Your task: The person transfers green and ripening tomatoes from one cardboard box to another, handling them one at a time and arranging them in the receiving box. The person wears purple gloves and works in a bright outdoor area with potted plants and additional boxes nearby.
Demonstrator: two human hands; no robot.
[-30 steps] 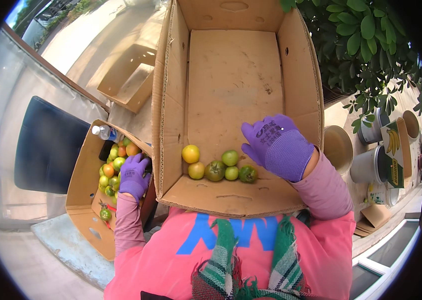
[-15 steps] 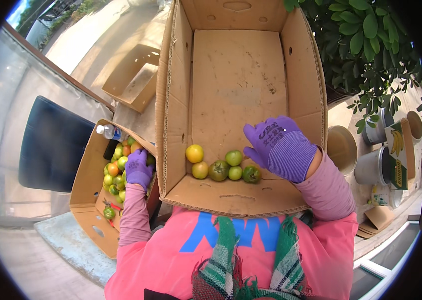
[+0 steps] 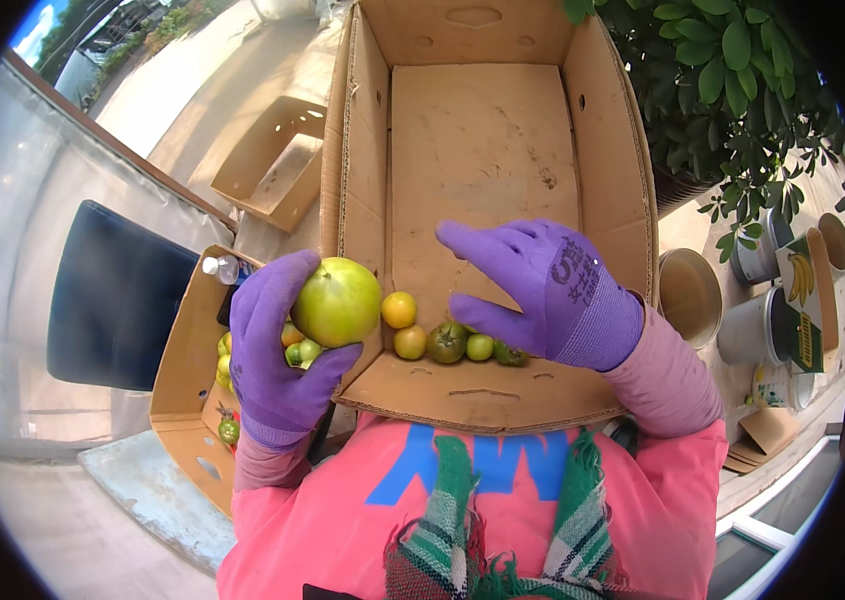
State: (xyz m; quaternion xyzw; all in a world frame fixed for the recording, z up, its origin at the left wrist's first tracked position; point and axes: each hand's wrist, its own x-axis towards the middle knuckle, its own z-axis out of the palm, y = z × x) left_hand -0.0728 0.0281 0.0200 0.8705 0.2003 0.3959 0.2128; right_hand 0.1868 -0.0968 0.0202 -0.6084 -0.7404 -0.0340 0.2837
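Note:
My left hand (image 3: 278, 345), in a purple glove, grips a large yellow-green tomato (image 3: 339, 303) by the left wall of the big cardboard box (image 3: 483, 150). Over that box my right hand (image 3: 533, 285), gloved alike, is held with its fingers apart and nothing in them. Below it, along the box's near end, lie several tomatoes: a yellow one (image 3: 399, 310), an orange-yellow one (image 3: 410, 342), a dark green one (image 3: 446, 342) and a smaller green one (image 3: 480, 347). The right hand partly hides others there.
A smaller carton (image 3: 178, 375) at left holds more tomatoes and a plastic bottle (image 3: 223, 268). Beside it stands a dark blue chair back (image 3: 118, 295). Another open box (image 3: 278, 170) lies beyond. Leafy branches (image 3: 733, 90) overhang the right, above several buckets (image 3: 748, 330).
My left hand has come up out of the smaller carton with a large tomato and moved right to the big box's edge. My right hand has spread its fingers, staying about where it was.

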